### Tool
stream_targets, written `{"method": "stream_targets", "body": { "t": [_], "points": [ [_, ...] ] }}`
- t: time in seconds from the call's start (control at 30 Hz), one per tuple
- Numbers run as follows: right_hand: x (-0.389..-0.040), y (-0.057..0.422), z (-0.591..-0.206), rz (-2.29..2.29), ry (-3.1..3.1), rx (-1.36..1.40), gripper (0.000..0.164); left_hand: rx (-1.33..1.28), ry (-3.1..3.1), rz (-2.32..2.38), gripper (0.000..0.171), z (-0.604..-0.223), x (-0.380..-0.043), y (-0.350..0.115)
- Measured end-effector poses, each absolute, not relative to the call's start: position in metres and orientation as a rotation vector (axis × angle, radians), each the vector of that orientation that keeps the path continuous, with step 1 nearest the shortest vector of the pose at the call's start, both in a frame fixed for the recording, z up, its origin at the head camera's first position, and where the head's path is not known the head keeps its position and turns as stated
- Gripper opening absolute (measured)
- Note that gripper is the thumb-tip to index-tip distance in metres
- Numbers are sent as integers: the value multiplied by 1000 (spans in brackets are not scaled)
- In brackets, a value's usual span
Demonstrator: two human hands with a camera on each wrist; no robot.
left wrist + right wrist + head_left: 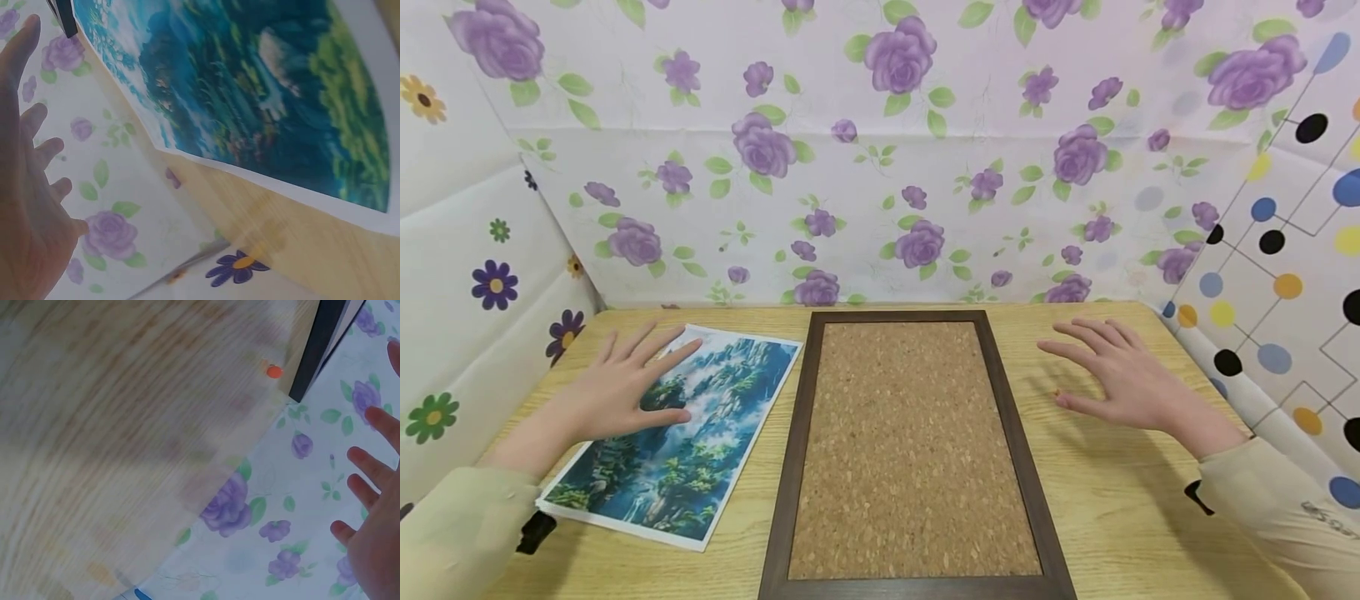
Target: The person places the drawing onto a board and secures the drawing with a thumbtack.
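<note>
My left hand hovers over a printed landscape picture, its fingers and thumb spread and holding nothing. The picture, white-bordered with blue-green misty mountains and trees, lies slanted on the table. My right hand is held above the table to the right of a framed cork board, fingers spread, nothing in it. That board lies flat in the middle, its dark brown frame around bare cork. A small orange round thing lies on the table beside the board, close to my right thumb in the head view.
The light wood table meets a wall sheet with purple roses at its back edge. Side sheets stand close by: daisy-like flowers on the left, coloured dots on the right. The picture's right edge lies close to the board's frame.
</note>
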State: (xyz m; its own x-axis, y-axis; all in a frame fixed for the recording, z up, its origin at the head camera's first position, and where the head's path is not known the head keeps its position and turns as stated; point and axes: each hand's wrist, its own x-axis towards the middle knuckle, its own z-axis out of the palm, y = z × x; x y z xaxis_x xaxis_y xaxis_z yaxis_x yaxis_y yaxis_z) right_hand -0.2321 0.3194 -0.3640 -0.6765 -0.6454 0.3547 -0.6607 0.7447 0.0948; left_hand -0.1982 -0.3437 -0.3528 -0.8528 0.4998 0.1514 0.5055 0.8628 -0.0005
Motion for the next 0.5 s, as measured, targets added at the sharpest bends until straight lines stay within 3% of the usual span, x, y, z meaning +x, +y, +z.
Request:
{"method": "stream_targets", "body": {
  "t": [0.5],
  "points": [
    [-239,330,-379,228,-2633,1049,75,-680,-2961,-135,102,-359,-196,-360]
  ]
}}
